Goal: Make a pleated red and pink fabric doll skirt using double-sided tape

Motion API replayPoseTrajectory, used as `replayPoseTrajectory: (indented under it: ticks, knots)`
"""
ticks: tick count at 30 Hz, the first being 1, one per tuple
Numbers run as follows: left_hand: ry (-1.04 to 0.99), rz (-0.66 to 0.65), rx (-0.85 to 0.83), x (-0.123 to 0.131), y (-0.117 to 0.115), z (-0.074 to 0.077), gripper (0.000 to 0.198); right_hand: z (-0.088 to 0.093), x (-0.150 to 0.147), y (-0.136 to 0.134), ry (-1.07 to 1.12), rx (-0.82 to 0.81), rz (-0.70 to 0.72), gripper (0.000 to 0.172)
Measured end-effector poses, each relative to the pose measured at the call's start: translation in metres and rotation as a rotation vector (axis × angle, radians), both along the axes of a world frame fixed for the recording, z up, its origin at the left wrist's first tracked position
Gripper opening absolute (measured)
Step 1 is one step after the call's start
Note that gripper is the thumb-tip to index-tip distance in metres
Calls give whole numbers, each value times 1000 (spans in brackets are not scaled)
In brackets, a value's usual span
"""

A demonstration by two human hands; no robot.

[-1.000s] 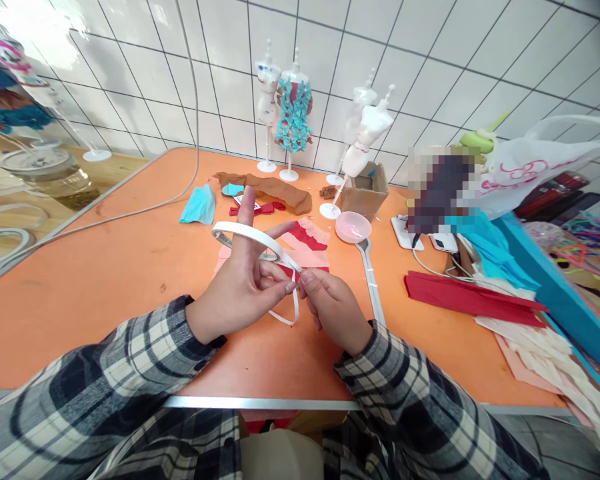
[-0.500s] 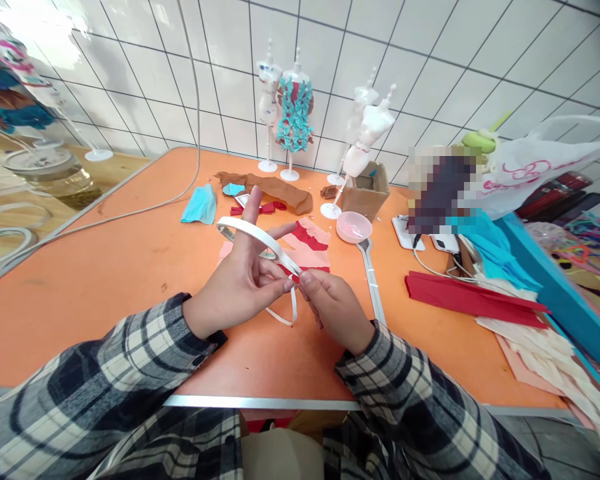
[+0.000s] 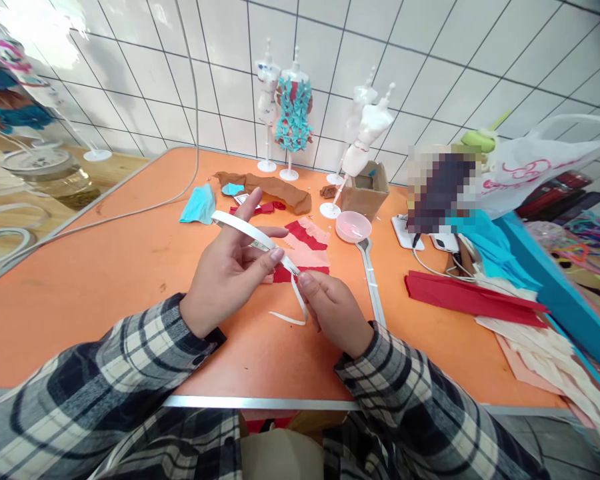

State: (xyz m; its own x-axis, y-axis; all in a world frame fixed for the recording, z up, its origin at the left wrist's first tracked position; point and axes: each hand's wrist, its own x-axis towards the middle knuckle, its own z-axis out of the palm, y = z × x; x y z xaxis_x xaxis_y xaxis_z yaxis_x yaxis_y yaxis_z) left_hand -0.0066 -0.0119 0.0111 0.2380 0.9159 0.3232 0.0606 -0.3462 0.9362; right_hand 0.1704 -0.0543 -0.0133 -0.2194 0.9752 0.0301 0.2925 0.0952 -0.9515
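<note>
The fingers of the left hand [image 3: 224, 273] grip a white tape roll [image 3: 250, 232], thumb pressed on its band while the forefinger stretches away behind it. Green print shows inside the ring, too small to read. At the roll's near end, the right hand [image 3: 336, 310] has its thumb and forefinger pinched on a white strip [image 3: 290, 321], whose loose tail curls below the fingertips, between the two hands.

Just beyond the fingers, pink and red paper [image 3: 307, 255] lies on the orange surface [image 3: 130, 300]. Farther past the left forefinger is a small printed card [image 3: 240, 199]; its wording cannot be made out. A pink bowl [image 3: 353, 228] sits beyond the right fingers. Well off to their right, a white plastic bag [image 3: 530, 167] carries a pinkish-red printed design, with no legible lettering.
</note>
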Motion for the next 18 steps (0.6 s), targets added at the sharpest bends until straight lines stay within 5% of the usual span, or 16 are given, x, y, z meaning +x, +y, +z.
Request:
replayPoseTrajectory:
  ticks: [18]
  knots:
    - [-24,26,-76,4,3,-1,102,-3,-3,0,-121,53,-96,42]
